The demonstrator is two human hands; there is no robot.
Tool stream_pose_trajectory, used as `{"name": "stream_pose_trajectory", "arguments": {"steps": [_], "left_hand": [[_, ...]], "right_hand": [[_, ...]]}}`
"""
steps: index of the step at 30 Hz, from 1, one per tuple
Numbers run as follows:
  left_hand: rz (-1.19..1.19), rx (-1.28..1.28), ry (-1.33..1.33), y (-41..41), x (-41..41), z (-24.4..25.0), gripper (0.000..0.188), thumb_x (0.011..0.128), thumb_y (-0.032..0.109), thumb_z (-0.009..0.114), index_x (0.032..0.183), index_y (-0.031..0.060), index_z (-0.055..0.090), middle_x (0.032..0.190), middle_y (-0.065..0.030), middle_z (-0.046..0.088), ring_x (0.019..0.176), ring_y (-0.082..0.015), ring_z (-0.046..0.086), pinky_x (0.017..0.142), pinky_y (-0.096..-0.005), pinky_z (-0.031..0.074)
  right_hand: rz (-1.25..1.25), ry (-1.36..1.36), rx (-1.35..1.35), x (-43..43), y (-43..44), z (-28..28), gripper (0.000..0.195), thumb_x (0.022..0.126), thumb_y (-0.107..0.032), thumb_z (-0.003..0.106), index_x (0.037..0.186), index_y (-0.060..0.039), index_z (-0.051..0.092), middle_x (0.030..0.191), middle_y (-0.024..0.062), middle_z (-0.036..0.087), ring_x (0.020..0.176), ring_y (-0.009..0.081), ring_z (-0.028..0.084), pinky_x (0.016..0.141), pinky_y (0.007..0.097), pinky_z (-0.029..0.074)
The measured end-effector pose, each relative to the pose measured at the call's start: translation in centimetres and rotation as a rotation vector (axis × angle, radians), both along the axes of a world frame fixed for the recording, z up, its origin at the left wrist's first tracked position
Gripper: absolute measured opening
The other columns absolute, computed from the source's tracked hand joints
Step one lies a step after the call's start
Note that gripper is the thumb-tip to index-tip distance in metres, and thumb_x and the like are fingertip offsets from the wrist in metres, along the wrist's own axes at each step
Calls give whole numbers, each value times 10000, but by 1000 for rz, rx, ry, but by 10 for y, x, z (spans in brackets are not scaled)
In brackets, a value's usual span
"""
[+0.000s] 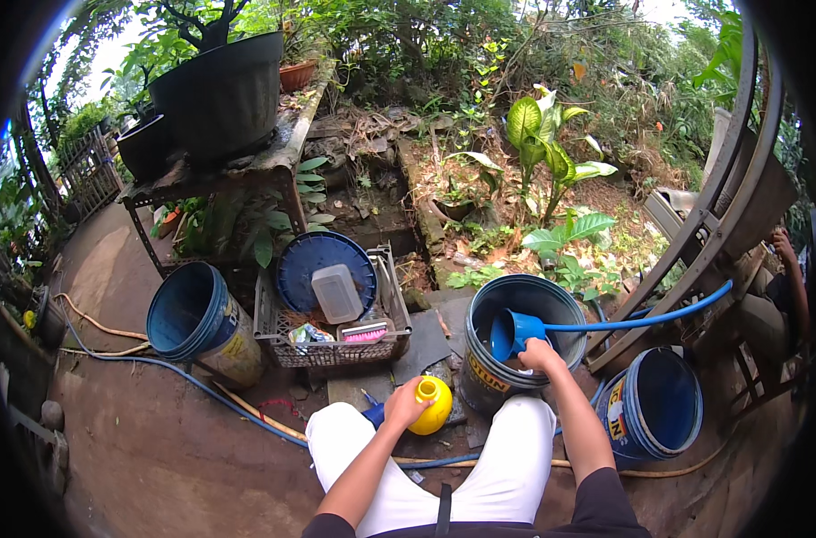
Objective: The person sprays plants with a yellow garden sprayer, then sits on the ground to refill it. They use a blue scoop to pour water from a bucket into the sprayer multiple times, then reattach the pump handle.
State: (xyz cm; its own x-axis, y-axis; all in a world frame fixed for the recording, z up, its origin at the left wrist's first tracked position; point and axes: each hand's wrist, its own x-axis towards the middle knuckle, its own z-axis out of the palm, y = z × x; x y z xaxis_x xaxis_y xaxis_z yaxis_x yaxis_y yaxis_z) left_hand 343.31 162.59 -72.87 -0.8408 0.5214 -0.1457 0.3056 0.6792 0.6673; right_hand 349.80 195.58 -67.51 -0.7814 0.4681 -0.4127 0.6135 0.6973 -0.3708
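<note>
My left hand (406, 407) grips a round yellow plastic bottle (435, 410) by its upper side, between my knees. Its mouth is uncapped and faces up. At the right, my right hand (541, 358) holds a blue plastic dipper (515, 334) inside the rim of a dark paint bucket (492, 387); the grip on its handle is partly hidden. A blue hose (640, 324) reaches in from the right, its end at the dipper. Whether water runs from it cannot be told. Beside my left knee, a blue object (374, 415) is partly covered by my forearm.
A plastic crate (341, 355) holds a blue lid (294, 269), a clear container (337, 294) and a pink brush (365, 334). Blue buckets stand left (186, 313) and right (663, 403). Hoses (246, 417) cross the ground. A person (778, 296) sits behind the metal frame (707, 222).
</note>
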Motion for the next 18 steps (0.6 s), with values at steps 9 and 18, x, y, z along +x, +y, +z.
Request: {"name": "stream_pose_trajectory", "arguments": {"steps": [9, 18], "left_hand": [[-180, -204, 39, 14, -11, 13, 606, 745, 300, 747, 1281, 172, 493, 1233, -87, 568, 1107, -316, 567, 911, -418, 472], [-269, -229, 15, 15, -27, 11, 581, 711, 288, 764, 1230, 154, 542, 1187, -100, 565, 1111, -312, 552, 924, -405, 462]], "right_hand": [[44, -147, -34, -2, 23, -67, 534, 767, -215, 509, 1266, -27, 547, 1314, 201, 521, 1238, 331, 488, 1036, 391, 382], [161, -321, -33, -12, 17, -78, 506, 876, -479, 541, 1174, -81, 637, 1223, 139, 609, 1127, 292, 580, 954, 393, 439]]}}
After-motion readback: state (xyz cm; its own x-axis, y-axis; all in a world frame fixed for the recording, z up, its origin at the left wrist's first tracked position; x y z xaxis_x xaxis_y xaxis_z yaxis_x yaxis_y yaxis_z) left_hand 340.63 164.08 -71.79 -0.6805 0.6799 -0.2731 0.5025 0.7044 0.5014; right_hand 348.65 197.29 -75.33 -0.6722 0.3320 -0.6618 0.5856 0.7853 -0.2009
